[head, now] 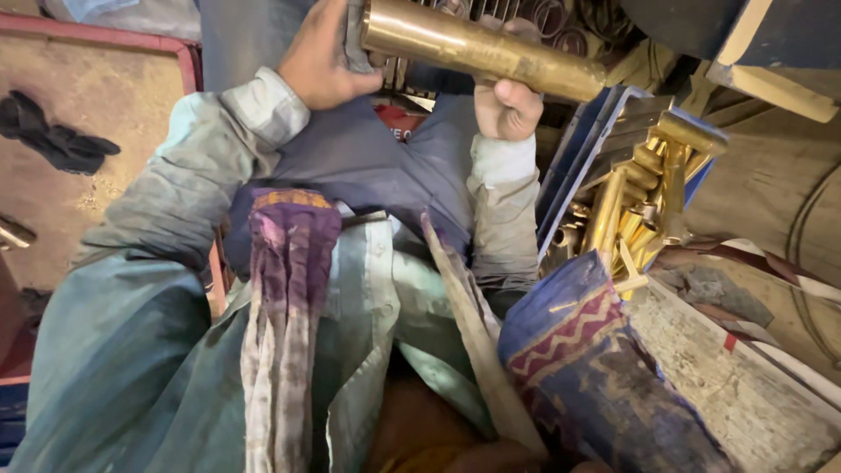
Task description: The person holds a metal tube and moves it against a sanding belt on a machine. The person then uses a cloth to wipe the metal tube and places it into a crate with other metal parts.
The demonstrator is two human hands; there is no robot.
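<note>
A shiny brass tube (482, 48) lies across the top of the view, slanting down to the right. My left hand (320, 61) grips its left end together with a grey rag (355, 39) wrapped near that end. My right hand (506, 107) is closed under the tube's right part, holding it from below. Both sleeves are pale green and dusty. A purple and a blue patterned scarf (289, 254) hang from my chest below the hands.
A blue crate (574, 162) at the right holds several brass parts (648, 188). A dusty surface with a red rim (105, 35) and a black cloth (53, 131) lies at the left. A worn plank (727, 377) runs at the lower right.
</note>
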